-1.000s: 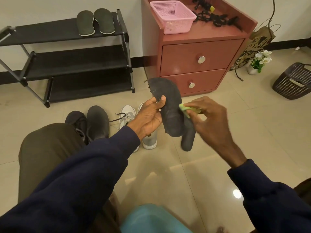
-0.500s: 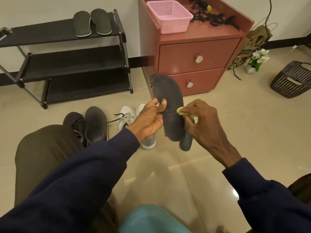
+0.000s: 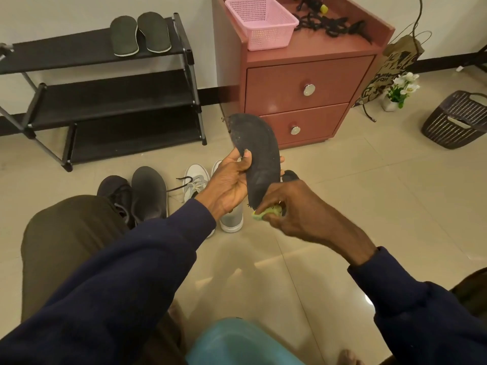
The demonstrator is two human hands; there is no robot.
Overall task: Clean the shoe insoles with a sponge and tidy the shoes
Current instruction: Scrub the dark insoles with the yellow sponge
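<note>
My left hand [image 3: 232, 183] grips a dark grey insole [image 3: 257, 154] by its left edge, held upright in front of me. My right hand [image 3: 292, 209] pinches a yellow-green sponge [image 3: 263, 213] against the insole's lower end. A second dark insole [image 3: 290, 175] peeks out just behind my right hand. On the floor stand a pair of dark grey shoes [image 3: 147, 193] and a pair of white sneakers [image 3: 196, 180], partly hidden by my left arm. Two more insoles [image 3: 139, 32] lie on the top shelf of the black shoe rack [image 3: 105, 98].
A reddish two-drawer cabinet [image 3: 303, 83] stands behind the insole, with a pink basket [image 3: 261, 22] and black laces [image 3: 329, 22] on top. A paper bag [image 3: 395, 64], a small flower pot [image 3: 398, 93] and a dark woven basket [image 3: 458, 119] sit at the right. A blue basin [image 3: 237, 343] is at my feet.
My right hand has slid the sponge down the insole, from its middle to its lower end. My left hand has kept its hold, with the insole raised slightly.
</note>
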